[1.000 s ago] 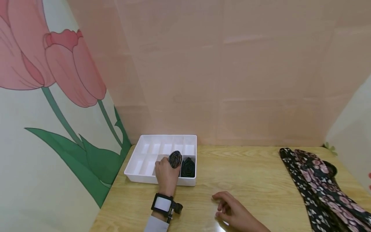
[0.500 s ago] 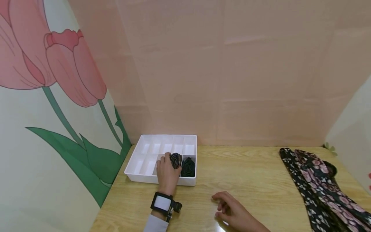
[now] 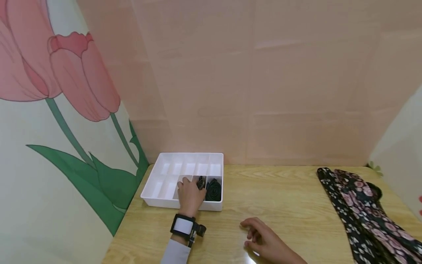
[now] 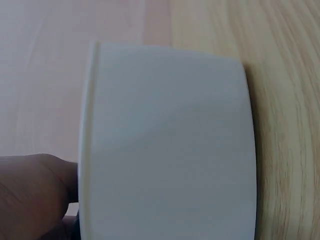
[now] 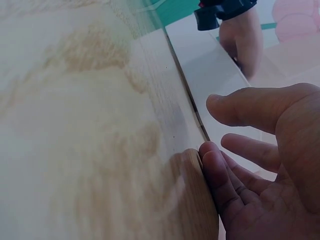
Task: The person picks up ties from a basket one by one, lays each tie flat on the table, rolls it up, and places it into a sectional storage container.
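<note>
My left hand (image 3: 189, 194) reaches over the front wall of a white divided tray (image 3: 182, 203) and holds a dark rolled necktie (image 3: 201, 182) low in a front compartment. Its fingers partly cover the roll. To its right, a second dark green rolled necktie (image 3: 214, 190) fills the front corner compartment. In the left wrist view, the tray's side wall (image 4: 170, 140) hides most of the hand; one finger shows past the rim. My right hand (image 3: 267, 238) rests low on the table, fingers loosely bent and holding nothing.
Long floral strips of cloth (image 3: 362, 209), which look like neckties, lie at the table's right side, with a dark loop (image 3: 376, 191) beside them. The tray stands near the back left, close to the tulip-painted wall (image 3: 82, 176). A pinkish sheet (image 3: 263, 91) covers the back.
My left hand has lowered the rolled necktie from above the tray's rim down into the compartment beside the other roll. My right hand has stayed in place.
</note>
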`<state>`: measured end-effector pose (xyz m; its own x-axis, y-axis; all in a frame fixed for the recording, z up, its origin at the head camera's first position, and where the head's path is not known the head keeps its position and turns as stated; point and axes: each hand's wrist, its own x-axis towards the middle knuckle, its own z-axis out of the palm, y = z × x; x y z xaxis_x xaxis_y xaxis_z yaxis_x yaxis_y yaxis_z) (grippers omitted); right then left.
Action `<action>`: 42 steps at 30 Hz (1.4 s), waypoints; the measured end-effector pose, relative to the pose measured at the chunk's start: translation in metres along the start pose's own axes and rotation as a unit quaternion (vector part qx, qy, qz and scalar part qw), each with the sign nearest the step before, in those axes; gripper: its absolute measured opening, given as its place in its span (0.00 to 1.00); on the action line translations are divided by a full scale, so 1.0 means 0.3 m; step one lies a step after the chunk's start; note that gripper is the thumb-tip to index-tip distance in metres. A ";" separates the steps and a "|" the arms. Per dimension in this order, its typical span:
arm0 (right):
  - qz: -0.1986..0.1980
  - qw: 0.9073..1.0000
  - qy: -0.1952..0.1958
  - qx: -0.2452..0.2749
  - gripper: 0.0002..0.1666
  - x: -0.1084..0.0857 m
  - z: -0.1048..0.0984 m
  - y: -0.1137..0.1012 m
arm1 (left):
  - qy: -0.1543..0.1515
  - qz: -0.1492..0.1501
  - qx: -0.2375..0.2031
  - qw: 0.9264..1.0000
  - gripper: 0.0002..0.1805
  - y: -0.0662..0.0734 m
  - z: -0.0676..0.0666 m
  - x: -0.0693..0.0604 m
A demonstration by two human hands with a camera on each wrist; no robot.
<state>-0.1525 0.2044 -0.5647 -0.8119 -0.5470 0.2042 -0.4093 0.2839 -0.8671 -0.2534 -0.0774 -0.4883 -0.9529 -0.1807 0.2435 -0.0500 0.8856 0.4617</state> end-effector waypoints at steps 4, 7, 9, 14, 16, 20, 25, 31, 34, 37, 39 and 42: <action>0.007 1.000 -0.005 0.002 0.28 0.005 0.003 0.002 | -0.006 -0.009 -0.031 0.999 0.27 -0.011 0.001 -0.002; 0.023 1.000 -0.010 0.006 0.28 0.010 0.003 0.004 | 0.007 -0.010 -0.064 0.998 0.29 -0.027 -0.007 -0.012; 0.031 0.999 -0.014 0.008 0.28 0.014 0.004 0.005 | 0.022 -0.012 -0.086 0.996 0.25 -0.038 -0.021 -0.024; 0.026 1.000 -0.007 -0.003 0.28 0.014 0.003 0.006 | 0.037 -0.002 -0.089 0.995 0.14 -0.058 -0.047 -0.044; 0.028 1.000 -0.007 -0.004 0.28 0.013 0.002 0.005 | 0.032 0.003 -0.068 0.997 0.14 -0.063 -0.048 -0.046; 0.027 1.000 -0.012 0.000 0.28 0.016 0.000 -0.002 | 0.019 0.003 -0.039 0.999 0.17 -0.072 -0.039 -0.044; 0.031 0.999 -0.019 -0.017 0.24 0.014 -0.054 -0.038 | 0.026 0.016 -0.065 0.997 0.20 -0.092 -0.027 -0.042; 0.120 0.987 0.041 -0.102 0.16 -0.022 -0.229 -0.077 | 0.046 0.063 -0.118 0.990 0.15 -0.111 0.003 -0.078; 0.183 0.967 0.090 -0.153 0.17 -0.059 -0.314 -0.065 | 0.063 0.082 -0.138 0.985 0.15 -0.106 0.021 -0.105; 0.230 0.939 0.136 -0.214 0.18 -0.101 -0.399 -0.032 | 0.083 0.094 -0.153 0.980 0.16 -0.097 0.035 -0.137; 0.235 0.917 0.178 -0.268 0.20 -0.141 -0.461 0.003 | 0.088 0.104 -0.162 0.977 0.15 -0.088 0.043 -0.158; 0.280 0.859 0.243 -0.353 0.27 -0.214 -0.556 0.060 | 0.090 0.125 -0.175 0.973 0.14 -0.073 0.047 -0.185</action>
<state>-0.1773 0.3761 -0.5176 -0.9715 0.1758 0.1589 0.0912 0.8962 -0.4341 -0.2036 -0.0808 -0.5239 -0.8533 -0.0777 0.5157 0.3111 0.7177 0.6230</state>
